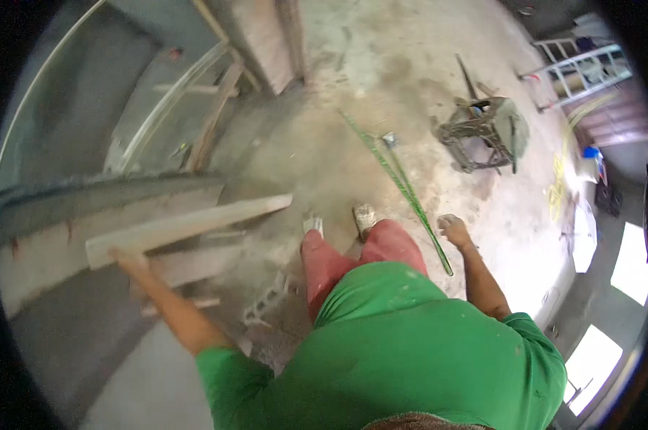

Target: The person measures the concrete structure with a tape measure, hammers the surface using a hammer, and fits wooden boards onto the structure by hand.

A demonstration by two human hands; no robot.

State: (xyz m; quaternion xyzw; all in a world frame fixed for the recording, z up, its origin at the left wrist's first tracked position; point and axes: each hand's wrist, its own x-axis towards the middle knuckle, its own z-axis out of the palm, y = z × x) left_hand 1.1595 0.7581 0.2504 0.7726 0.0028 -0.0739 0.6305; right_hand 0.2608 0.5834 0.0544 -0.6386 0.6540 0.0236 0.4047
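My left hand (129,262) is closed on the near end of a long pale board (195,225), at the left. The board slants away from me to the right, and motion blur softens the hand and its grip. My right hand (453,229) hangs at my right side with its fingers loosely bent and apart, holding nothing that I can see. Nearest to it are long green strips (402,183), which run across the floor just left of the hand.
A dusty, worn stool-like stand (485,135) is on the concrete floor ahead. An aluminium ladder (582,75) lies at the upper right, near a yellow cable (557,188). A low ledge (44,269) borders the left, with a perforated block (266,299) beside my legs.
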